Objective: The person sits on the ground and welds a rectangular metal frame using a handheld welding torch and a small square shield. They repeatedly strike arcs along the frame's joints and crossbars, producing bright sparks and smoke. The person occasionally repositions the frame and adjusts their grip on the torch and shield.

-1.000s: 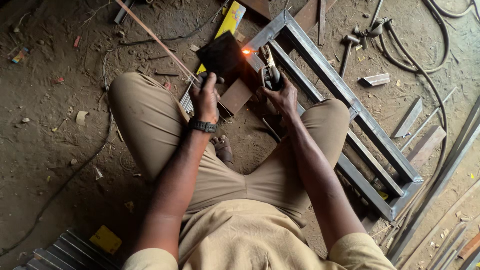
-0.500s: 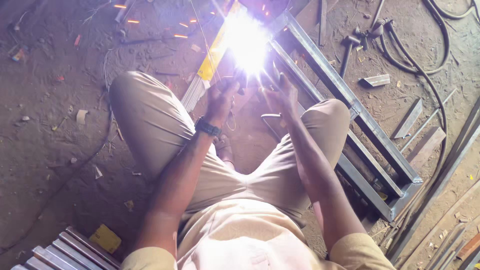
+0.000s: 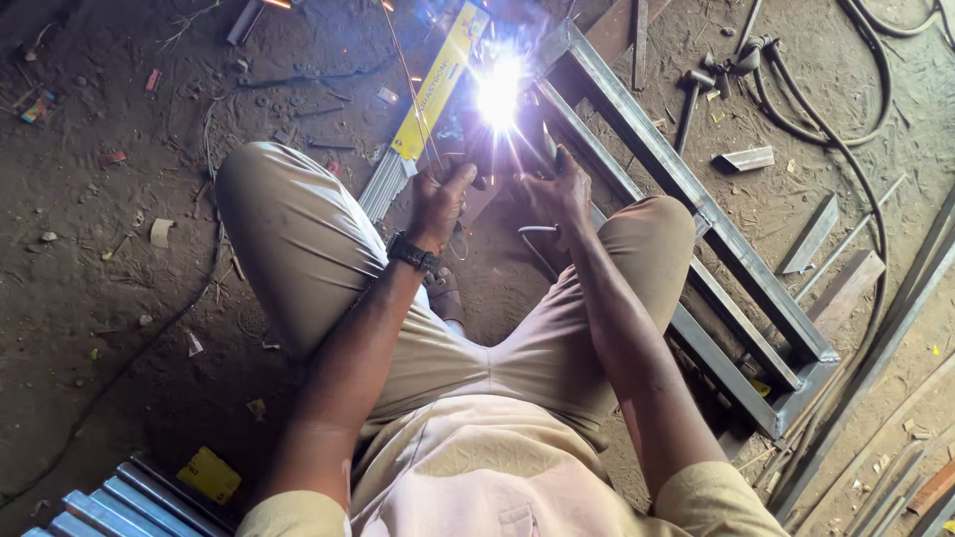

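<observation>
I squat on a dirt floor over a grey steel frame (image 3: 696, 214). A white welding arc (image 3: 497, 94) burns at the frame's near corner and throws sparks. My left hand (image 3: 438, 199), with a black watch on its wrist, grips a dark flat shield just below the glare. My right hand (image 3: 552, 184) is closed on the electrode holder (image 3: 547, 149), whose tip points into the arc. The glare hides the joint and most of the shield.
A yellow electrode box (image 3: 438, 85) lies on steel strips to the left of the arc. A hammer (image 3: 691, 99), cables (image 3: 875, 109) and metal offcuts (image 3: 746, 159) lie at the right. Ribbed steel tubes (image 3: 109, 502) and a yellow scrap (image 3: 209, 475) are at bottom left.
One second ago there was only a small orange glow at the corner. It has since flared into a bright white arc with sparks. Both hands have stayed in place.
</observation>
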